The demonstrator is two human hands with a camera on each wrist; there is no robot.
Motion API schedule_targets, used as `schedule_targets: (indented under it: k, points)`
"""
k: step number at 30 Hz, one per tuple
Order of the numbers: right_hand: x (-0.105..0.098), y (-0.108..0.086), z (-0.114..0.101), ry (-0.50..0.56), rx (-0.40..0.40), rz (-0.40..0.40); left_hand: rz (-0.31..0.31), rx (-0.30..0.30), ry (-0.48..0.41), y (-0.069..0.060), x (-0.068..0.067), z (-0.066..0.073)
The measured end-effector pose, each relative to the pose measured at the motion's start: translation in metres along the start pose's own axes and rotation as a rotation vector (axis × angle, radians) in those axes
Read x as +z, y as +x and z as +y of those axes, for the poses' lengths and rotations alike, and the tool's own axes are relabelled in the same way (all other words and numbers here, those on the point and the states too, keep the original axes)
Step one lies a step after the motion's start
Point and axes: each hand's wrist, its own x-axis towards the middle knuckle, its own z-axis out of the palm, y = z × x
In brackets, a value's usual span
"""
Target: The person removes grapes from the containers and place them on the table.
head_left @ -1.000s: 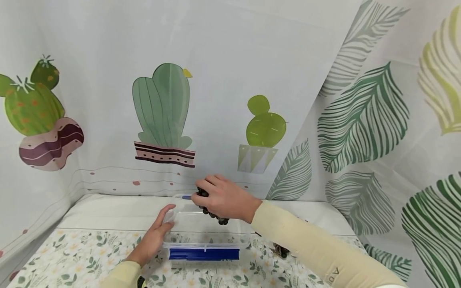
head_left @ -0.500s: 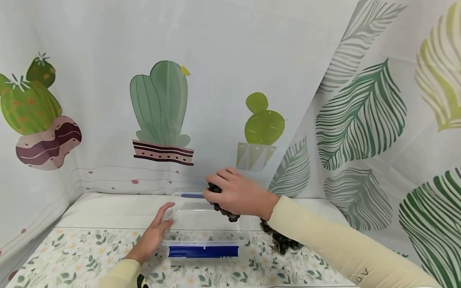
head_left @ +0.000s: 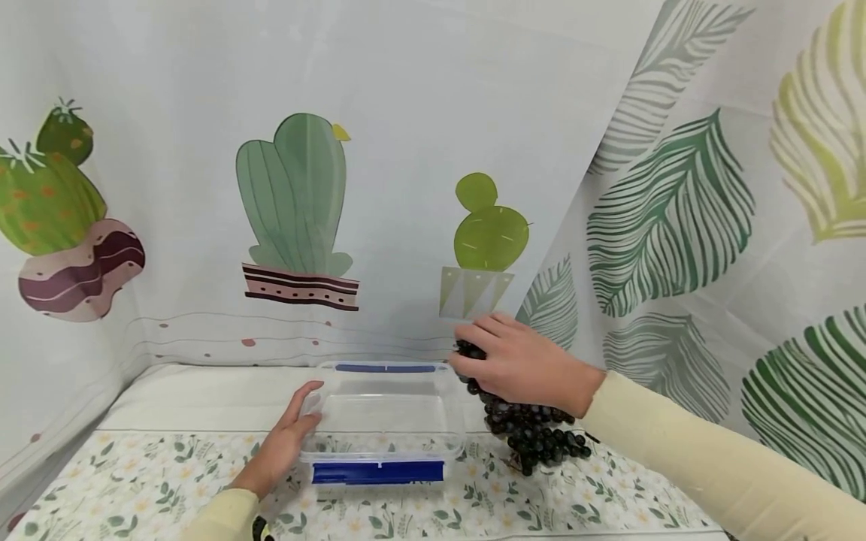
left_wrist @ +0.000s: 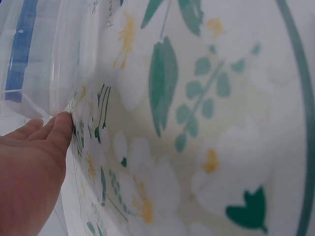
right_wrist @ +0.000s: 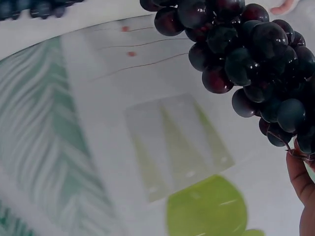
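Observation:
A clear plastic food box (head_left: 382, 443) with blue clips stands on the table. At its left end rests my left hand (head_left: 280, 443), fingers extended along the wall; the left wrist view shows those fingertips touching the box (left_wrist: 59, 64) low down. My right hand (head_left: 521, 368) holds a bunch of dark grapes (right_wrist: 246, 59) in the air to the right of the box. In the right wrist view its fingertips (right_wrist: 300, 169) pinch the bunch near the stem. Below the right hand lies another bunch of dark grapes (head_left: 548, 448), partly overlapped by the held one in the head view.
A floral cloth (head_left: 135, 481) covers the front of the table, with a plain white strip (head_left: 223, 398) behind it. Just past the table hangs a white curtain (head_left: 406, 150) printed with cacti; leaf prints (head_left: 676, 218) cover the right side.
My right hand has carried the grape bunch rightward from above the box, out past its right end. My left hand keeps its place on the box. The bunch on the table has come into view.

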Motion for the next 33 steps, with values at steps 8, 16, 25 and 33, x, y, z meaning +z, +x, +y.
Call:
schedule_targets:
  k: [8,16,25,33]
  points:
    - [0.000,-0.058,0.001,0.064,0.017,-0.078,-0.010,-0.001,-0.007,-0.002,-0.003,-0.002]
    - [0.001,-0.121,-0.007,0.112,0.023,-0.140,-0.012,-0.004,-0.004,-0.002,-0.003,-0.001]
    - [0.017,-0.173,-0.033,0.223,0.006,-0.241,-0.015,0.008,0.000,-0.003,-0.005,0.002]
    - [0.042,-0.180,-0.071,0.347,-0.014,-0.267,-0.014,0.002,0.001,-0.002,-0.003,0.001]
